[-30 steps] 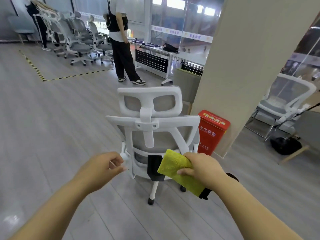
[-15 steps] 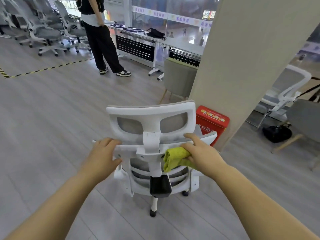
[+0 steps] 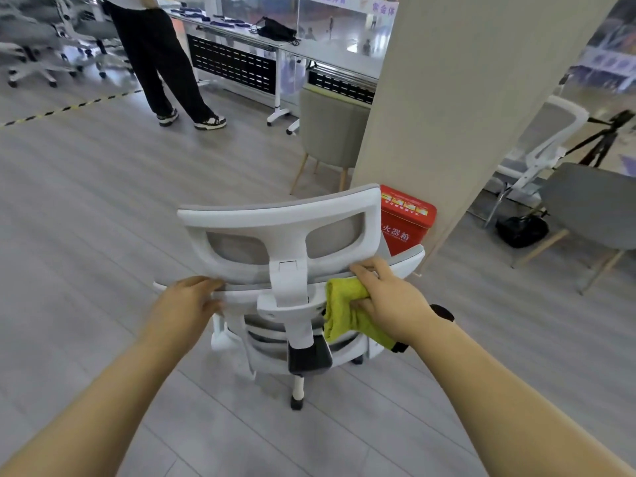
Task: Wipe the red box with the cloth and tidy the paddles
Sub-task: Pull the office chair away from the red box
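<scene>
Both hands are on the white office chair, and it stands right between the person and the red box. The left hand has its fingers curled over the top rail of the backrest, gripping it. The right hand lies on the same rail, with thumb and palm clamped on the yellow-green cloth, which hangs in a soft bunch.

The box sits on the floor against the pillar, half hidden by the chair. It looks rigid and slick. The light, limp cloth would work best spread flat under the palm, starting on the lid. The chair has castors, so it probably needs rolling aside first. No paddles in sight.
</scene>
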